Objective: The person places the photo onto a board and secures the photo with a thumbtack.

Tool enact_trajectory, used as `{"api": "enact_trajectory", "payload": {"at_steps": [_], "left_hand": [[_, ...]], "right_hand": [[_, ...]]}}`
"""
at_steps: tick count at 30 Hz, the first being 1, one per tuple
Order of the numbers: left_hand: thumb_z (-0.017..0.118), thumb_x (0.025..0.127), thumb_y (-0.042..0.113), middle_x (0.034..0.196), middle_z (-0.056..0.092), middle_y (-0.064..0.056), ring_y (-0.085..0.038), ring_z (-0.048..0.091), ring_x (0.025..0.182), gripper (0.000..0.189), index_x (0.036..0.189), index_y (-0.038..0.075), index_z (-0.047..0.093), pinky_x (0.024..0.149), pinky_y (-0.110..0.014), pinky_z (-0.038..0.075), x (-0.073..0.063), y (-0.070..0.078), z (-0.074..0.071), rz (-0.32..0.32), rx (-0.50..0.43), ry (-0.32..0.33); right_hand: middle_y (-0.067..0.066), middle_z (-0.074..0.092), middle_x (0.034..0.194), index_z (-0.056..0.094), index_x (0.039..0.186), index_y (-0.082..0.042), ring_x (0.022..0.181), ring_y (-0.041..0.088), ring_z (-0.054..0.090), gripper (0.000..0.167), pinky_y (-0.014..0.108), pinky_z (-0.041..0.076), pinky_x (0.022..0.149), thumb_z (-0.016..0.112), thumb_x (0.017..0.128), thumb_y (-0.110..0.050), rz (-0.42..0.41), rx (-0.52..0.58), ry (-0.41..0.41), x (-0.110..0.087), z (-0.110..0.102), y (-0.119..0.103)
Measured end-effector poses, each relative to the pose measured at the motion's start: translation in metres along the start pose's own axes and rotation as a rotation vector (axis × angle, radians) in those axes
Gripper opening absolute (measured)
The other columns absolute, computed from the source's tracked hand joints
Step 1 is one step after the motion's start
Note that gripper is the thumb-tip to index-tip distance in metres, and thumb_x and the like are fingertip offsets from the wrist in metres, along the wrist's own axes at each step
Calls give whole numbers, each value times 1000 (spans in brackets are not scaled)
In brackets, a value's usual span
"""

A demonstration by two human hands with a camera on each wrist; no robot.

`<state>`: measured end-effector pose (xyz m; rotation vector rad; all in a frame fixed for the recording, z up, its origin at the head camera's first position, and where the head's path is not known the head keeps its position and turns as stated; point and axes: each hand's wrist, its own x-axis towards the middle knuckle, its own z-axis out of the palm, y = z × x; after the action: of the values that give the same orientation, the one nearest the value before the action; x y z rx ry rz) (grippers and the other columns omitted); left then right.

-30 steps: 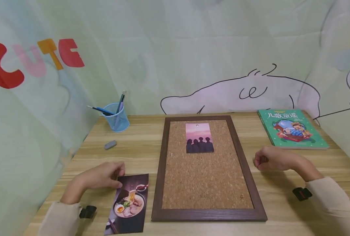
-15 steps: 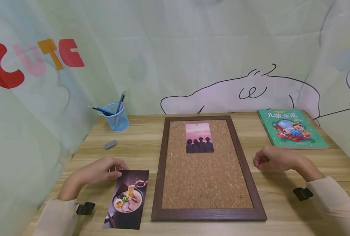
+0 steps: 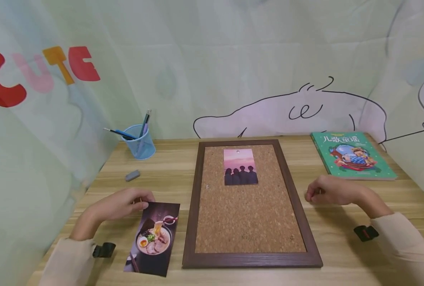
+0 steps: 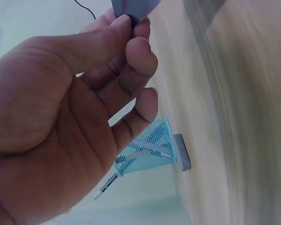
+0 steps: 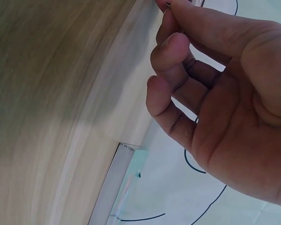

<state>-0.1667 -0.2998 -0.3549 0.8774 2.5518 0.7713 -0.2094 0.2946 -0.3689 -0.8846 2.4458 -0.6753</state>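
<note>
In the head view my left hand (image 3: 120,204) pinches the top left corner of a ramen photo print (image 3: 154,256) between thumb and fingers. The left wrist view shows that grey corner (image 4: 135,8) at the fingertips. To its right lies a framed corkboard (image 3: 249,222), with a sunset silhouette photo (image 3: 240,169) pinned near its top. My right hand (image 3: 335,191) hovers or rests beside the board's right edge, fingers curled. In the right wrist view, its thumb and finger pinch a tiny dark-tipped thing, perhaps a pushpin (image 5: 168,4); most of it is hidden.
A blue mesh pen cup (image 3: 140,145) with pencils stands at the back left, a grey eraser (image 3: 132,175) in front of it. At the back right lies a green children's book (image 3: 356,157). A printed cloth (image 3: 212,71) hangs behind the table.
My left hand has drawn the ramen photo print a little away from me, up along the board's left side. My right hand has stayed almost still. The head view has shifted slightly.
</note>
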Motion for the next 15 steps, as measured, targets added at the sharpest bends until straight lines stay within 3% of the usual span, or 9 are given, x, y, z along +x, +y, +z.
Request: {"api": "enact_trajectory", "payload": {"at_steps": [7,15], "left_hand": [[51,101,-1,80,56,1,-10,52,66,15,104,6,64,60,-26,46,9,8,-2,-41,-57,-32],[51,102,1,76,57,2,-10,53,65,13,105,5,64,61,-26,47,25,13,-3,-5,-16,-24]], "right_hand": [[-6,63,83,70,91,-13,74,6,53,11,24,47,64,64,93,-3,-19,26,-5,1,1,-1],[-7,62,82,69,89,-14,74,6,53,12,25,46,65,64,93,-3,-25,0,25,3,-3,-2]]}}
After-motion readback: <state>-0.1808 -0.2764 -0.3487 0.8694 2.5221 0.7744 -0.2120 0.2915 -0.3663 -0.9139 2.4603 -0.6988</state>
